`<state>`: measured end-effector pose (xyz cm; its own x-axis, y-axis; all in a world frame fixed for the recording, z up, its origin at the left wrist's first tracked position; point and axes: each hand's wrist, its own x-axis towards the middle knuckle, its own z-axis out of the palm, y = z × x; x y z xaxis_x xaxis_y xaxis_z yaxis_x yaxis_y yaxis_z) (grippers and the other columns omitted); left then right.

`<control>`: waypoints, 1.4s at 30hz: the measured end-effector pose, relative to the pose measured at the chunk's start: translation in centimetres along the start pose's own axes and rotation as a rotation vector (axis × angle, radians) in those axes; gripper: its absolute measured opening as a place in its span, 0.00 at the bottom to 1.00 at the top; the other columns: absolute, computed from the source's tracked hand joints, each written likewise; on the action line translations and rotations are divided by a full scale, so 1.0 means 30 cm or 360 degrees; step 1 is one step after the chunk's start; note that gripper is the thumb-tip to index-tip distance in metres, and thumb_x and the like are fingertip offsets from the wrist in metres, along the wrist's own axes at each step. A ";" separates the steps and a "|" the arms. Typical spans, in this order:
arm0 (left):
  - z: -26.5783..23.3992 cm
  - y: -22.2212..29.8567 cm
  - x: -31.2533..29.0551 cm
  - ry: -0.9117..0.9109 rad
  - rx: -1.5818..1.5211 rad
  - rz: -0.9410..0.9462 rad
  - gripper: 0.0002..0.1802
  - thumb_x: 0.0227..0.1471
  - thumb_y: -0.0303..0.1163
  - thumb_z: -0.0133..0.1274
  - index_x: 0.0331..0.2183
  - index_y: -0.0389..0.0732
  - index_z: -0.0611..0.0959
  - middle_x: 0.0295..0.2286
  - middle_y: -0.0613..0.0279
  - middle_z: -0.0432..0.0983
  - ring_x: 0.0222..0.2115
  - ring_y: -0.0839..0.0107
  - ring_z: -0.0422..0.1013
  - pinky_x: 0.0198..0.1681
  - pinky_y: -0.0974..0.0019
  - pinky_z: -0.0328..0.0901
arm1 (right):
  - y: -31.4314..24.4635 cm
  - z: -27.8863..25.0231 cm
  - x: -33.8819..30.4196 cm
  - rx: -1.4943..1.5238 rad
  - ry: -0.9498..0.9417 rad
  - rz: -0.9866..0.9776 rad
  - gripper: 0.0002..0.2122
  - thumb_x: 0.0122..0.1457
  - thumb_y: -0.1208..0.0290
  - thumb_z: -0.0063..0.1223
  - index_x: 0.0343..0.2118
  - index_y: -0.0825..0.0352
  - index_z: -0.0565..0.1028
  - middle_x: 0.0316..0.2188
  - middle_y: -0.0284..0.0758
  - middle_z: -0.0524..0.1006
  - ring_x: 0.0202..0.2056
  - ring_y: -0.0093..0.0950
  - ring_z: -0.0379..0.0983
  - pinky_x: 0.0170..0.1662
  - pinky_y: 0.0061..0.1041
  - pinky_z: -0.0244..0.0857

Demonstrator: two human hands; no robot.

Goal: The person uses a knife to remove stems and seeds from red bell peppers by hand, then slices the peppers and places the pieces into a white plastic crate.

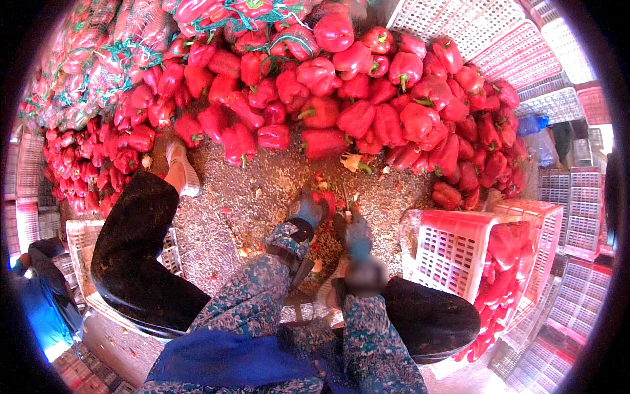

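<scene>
My left hand (308, 211), in a blue-grey glove, is closed on a red bell pepper (324, 198), of which only part shows. Just to its right, my right hand (358, 238), also gloved, is curled around what looks like a small knife (347, 205) with a thin, pale blade pointing away from me. Both hands are low over the ground between my legs. Beyond them rises a big heap of red bell peppers (354, 118). A pale, torn pepper core (352, 162) with a green stem lies at the heap's near edge.
Green net sacks (79, 72) of peppers are stacked at the far left. A red-and-white crate (453, 249) lies tipped to my right, peppers spilling from it. More crates (584, 217) line the right side. Seeds and scraps cover the ground (216, 223). Another person (46, 295) is at the left edge.
</scene>
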<state>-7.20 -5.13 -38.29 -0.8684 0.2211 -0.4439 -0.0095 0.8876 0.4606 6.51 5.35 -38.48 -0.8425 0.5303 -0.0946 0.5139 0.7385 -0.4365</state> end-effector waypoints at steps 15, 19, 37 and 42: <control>-0.002 -0.192 0.031 -0.0085 -0.0653 0.0472 0.41 0.45 0.45 0.64 0.56 0.34 0.68 0.46 0.44 0.75 0.47 0.51 0.72 0.51 0.57 0.68 | -0.135 0.140 0.050 -0.0217 -0.0308 0.0264 0.12 0.51 0.70 0.53 0.39 0.62 0.78 0.33 0.43 0.80 0.30 0.41 0.79 0.34 0.43 0.72; -0.008 -0.213 0.025 -0.0323 -0.0892 0.0587 0.39 0.47 0.38 0.64 0.57 0.36 0.68 0.50 0.49 0.73 0.51 0.57 0.70 0.54 0.60 0.65 | 0.084 0.167 0.106 -0.0218 -0.0049 0.0080 0.08 0.55 0.67 0.54 0.34 0.66 0.76 0.26 0.40 0.78 0.25 0.35 0.75 0.27 0.36 0.68; -0.292 0.060 -0.043 -0.1042 -0.1576 0.0714 0.28 0.53 0.38 0.56 0.54 0.38 0.74 0.44 0.61 0.77 0.40 0.70 0.74 0.43 0.64 0.70 | 0.113 -0.296 0.086 0.2207 0.0283 0.0617 0.13 0.58 0.58 0.53 0.23 0.61 0.69 0.14 0.27 0.65 0.15 0.22 0.62 0.19 0.25 0.57; -0.365 0.108 -0.046 -0.0997 -0.1638 0.0989 0.18 0.60 0.42 0.46 0.41 0.39 0.79 0.25 0.73 0.72 0.23 0.81 0.64 0.24 0.76 0.57 | 0.020 -0.353 0.059 0.2463 0.0490 0.0666 0.15 0.58 0.55 0.54 0.24 0.61 0.69 0.14 0.27 0.65 0.15 0.22 0.62 0.19 0.24 0.58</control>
<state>-11.45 -6.98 -27.76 -0.4977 0.8616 -0.0992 -0.3046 -0.0666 0.9501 7.04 11.13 -29.44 -0.5344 0.7733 -0.3414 -0.1175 -0.4679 -0.8759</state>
